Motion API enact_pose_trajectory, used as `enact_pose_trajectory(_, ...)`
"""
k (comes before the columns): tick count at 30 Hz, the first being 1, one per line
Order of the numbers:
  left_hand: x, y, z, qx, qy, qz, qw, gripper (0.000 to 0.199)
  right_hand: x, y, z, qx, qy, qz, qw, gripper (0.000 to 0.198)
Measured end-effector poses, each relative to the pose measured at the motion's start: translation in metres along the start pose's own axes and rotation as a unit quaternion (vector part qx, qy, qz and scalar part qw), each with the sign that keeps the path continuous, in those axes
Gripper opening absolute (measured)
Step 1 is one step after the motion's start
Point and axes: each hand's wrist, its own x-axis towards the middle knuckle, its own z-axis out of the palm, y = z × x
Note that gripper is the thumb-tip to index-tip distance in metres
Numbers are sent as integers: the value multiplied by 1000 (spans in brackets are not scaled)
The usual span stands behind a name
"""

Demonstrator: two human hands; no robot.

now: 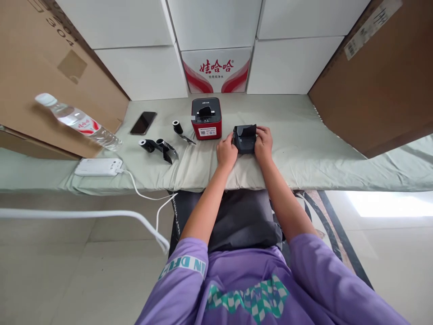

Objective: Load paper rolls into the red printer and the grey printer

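Black device [245,145] in hand, a person in a purple shirt [246,280] sat at a cloth-covered surface [321,167], holding it just to the right of a red-and-black printer [207,118] and slightly nearer the body; whether it rested on the cloth or was lifted a little, I could not tell. The left hand [227,151], beside the printer's near right corner, had its fingers partly curled against the device's left side. The right hand [264,143], on the side away from the printer, had its fingers bent against the right side, by a dark strip [246,130] at the device's top; fingertips underneath were hidden. Left of the printer lay three small black rolls [146,145] and, beyond them, a phone [144,123]. Farther left of the printer were a water bottle [84,124] and a white power bank [98,167]. White cartons [291,63] stood behind the printer.
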Motion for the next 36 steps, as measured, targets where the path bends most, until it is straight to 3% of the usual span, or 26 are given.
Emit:
enact_pose_trajectory(10,1,-5,2,-70,16,16,997,69,2,-16,-21,-69,-104,24,992,30)
enact_pose_trajectory(17,4,-5,-1,-70,13,16,997,63,15,-20,-34,-143,-171,-24,974,44)
enact_pose_trajectory(22,-3,1,-5,-62,16,26,998,59,20,-22,-34,-153,-179,-42,971,38)
enact_pose_trajectory(25,2,3,-31,-70,61,45,995,54,10,-20,-35,-146,-180,-52,971,44)
enact_pose_trajectory(28,29,-6,-80,-27,151,41,987,52,-4,-13,-38,-126,-154,-60,978,56)
enact_pose_trajectory(30,55,-17,-115,40,171,15,984,50,-10,-9,-38,-118,-120,-60,984,60)
enact_pose_trajectory(33,91,-32,-150,139,78,-8,987,39,-14,-7,-38,-125,-92,-42,987,59)
enact_pose_trajectory(36,108,-35,-160,193,28,8,981,36,-13,-9,-38,-144,-95,-29,985,61)
